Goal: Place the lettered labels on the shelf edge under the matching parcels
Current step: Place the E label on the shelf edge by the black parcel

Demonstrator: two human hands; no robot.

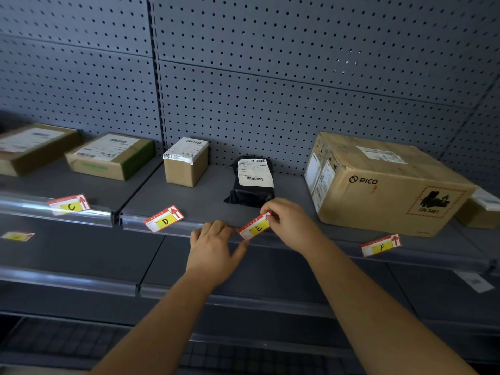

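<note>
- Hands meet at the middle of the frame, both at label E (254,227), a red-and-white tag with a yellow patch that lies tilted against the shelf edge (135,221).
- The right hand (290,223) pinches the label's upper right end between curled fingertips.
- The left hand (213,250) rests its fingers over the clear rail just left of the label. Its thumb is spread out and touches the label's lower left corner.
- Directly behind label E sits a black parcel (253,182) with a white shipping slip on top.
- Label D (164,218) lies left of centre at the shelf edge, in front of a small cardboard box (186,166).
- Label C (69,204) is further left on the rail, below a flat box with green tape (111,156).
- Label F (381,245) sits at the right, on the edge under a large PICO box (384,185).
- Another flat box (32,147) shows at the far left edge of the frame.
- Grey pegboard (270,90) fills the upper half.
- One more yellow tag (17,236) lies on the lower shelf at the left; its letter is too blurred to read.
</note>
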